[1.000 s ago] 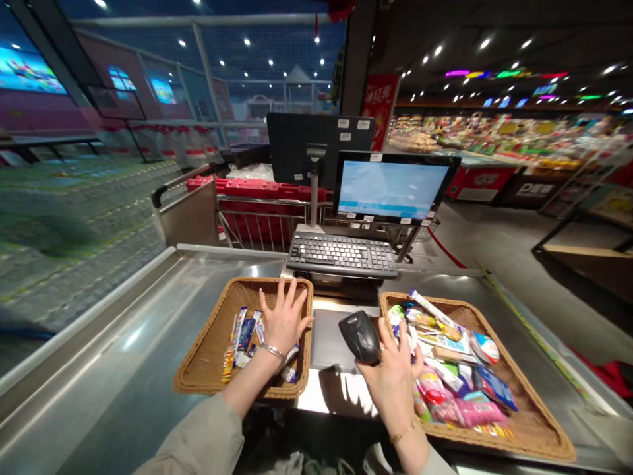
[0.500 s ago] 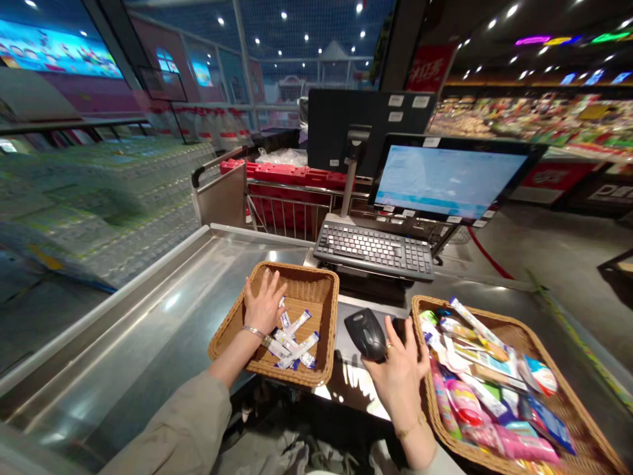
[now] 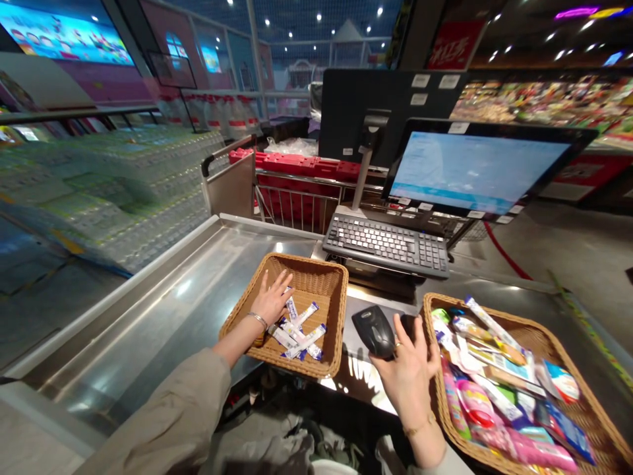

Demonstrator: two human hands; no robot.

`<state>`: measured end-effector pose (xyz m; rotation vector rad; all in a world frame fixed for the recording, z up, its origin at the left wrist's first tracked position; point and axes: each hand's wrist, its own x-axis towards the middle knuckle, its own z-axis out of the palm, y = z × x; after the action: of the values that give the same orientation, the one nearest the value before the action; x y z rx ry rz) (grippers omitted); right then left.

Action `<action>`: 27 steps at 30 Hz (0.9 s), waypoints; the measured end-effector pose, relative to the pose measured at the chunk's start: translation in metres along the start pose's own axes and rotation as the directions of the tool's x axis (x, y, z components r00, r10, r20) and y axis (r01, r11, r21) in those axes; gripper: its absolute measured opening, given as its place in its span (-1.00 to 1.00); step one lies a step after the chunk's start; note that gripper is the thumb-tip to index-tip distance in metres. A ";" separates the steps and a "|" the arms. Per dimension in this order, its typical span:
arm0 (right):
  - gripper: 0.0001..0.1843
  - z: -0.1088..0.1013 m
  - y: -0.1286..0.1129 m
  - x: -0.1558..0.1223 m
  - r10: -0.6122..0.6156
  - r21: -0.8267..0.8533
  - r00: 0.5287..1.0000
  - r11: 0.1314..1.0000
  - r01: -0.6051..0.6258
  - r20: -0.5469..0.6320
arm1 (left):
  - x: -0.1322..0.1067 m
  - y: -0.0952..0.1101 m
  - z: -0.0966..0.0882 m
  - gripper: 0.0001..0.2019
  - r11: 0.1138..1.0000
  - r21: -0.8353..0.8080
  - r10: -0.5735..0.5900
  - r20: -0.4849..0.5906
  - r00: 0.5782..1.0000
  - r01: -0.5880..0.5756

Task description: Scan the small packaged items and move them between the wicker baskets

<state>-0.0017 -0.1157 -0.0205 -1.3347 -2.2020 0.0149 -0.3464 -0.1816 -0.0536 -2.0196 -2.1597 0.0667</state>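
My left hand (image 3: 273, 300) lies flat with fingers spread inside the left wicker basket (image 3: 324, 274), resting on several small blue-and-white snack sticks (image 3: 301, 330). My right hand (image 3: 408, 369) grips a black handheld barcode scanner (image 3: 376, 330) over the dark scan plate between the two baskets, some fingers raised. The right wicker basket (image 3: 544, 336) is full of mixed colourful snack packets (image 3: 489, 369), just right of that hand.
A keyboard (image 3: 388, 244) and a lit till screen (image 3: 475, 168) stand behind the baskets, with a second dark monitor (image 3: 376, 105) behind. A steel checkout counter (image 3: 163, 310) runs to the left. A trolley with red crates (image 3: 297, 175) stands beyond it.
The view has swung left and closer. My left hand slid toward the left side of its basket and uncovered the snack sticks. My right hand still holds the scanner.
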 end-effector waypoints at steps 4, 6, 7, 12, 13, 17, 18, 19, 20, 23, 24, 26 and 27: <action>-0.76 0.001 0.001 0.000 0.022 -0.002 1.000 1.000 -0.022 -0.021 | 0.008 0.004 0.010 -0.48 0.999 0.008 0.039 -0.019 0.999 -0.039; -0.77 0.001 0.003 0.000 0.025 -0.007 0.999 1.000 -0.025 -0.029 | 0.012 0.006 0.016 -0.50 0.998 0.016 0.062 -0.012 0.998 -0.062; -0.77 0.001 0.004 0.000 0.025 -0.013 0.999 1.000 -0.025 -0.031 | 0.014 0.006 0.020 -0.52 0.997 0.021 0.077 -0.011 0.997 -0.077; -0.71 0.000 0.010 -0.002 0.009 -0.047 0.999 0.999 -0.012 -0.050 | 0.024 0.000 0.043 -0.70 0.974 0.049 0.224 -0.034 0.974 -0.222; -0.71 0.000 0.012 -0.003 0.006 -0.054 0.998 0.998 -0.009 -0.057 | 0.026 -0.001 0.047 -0.72 0.964 0.050 0.263 -0.038 0.964 -0.261; -0.70 0.001 0.017 -0.006 0.000 -0.070 0.998 0.998 -0.004 -0.062 | 0.034 -0.003 0.060 -0.73 0.920 0.033 0.392 -0.046 0.919 -0.391; -0.70 0.001 0.018 -0.007 0.003 -0.071 0.998 0.997 -0.008 -0.061 | 0.036 -0.002 0.062 -0.73 0.909 0.026 0.416 -0.047 0.908 -0.415; -0.69 0.001 0.020 -0.007 0.007 -0.073 0.998 0.997 -0.011 -0.057 | 0.038 -0.002 0.064 -0.74 0.899 0.017 0.437 -0.049 0.898 -0.437; -0.69 0.001 0.021 -0.008 0.010 -0.077 0.999 0.997 -0.014 -0.053 | 0.039 -0.001 0.066 -0.74 0.890 0.008 0.455 -0.051 0.889 -0.456; -0.69 -0.001 0.024 -0.009 0.017 -0.087 0.999 0.996 -0.019 -0.032 | 0.044 0.001 0.074 -0.74 0.861 -0.012 0.507 -0.054 0.860 -0.508; -0.69 -0.002 0.025 -0.009 0.022 -0.088 0.999 0.996 -0.024 -0.030 | 0.045 0.001 0.076 -0.75 0.849 -0.011 0.527 -0.050 0.848 -0.528; -0.69 -0.002 0.028 -0.011 0.037 -0.091 0.999 0.995 -0.040 -0.037 | 0.048 0.003 0.082 -0.75 0.821 -0.004 0.571 -0.036 0.820 -0.571; -0.68 -0.002 0.029 -0.012 0.042 -0.095 0.998 0.994 -0.046 -0.041 | 0.050 0.004 0.085 -0.75 0.808 -0.003 0.589 -0.030 0.808 -0.589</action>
<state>0.0272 -0.1112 -0.0326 -1.4239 -2.1644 -0.1004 -0.3595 -0.1243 -0.1329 -2.6002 -1.4284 0.1076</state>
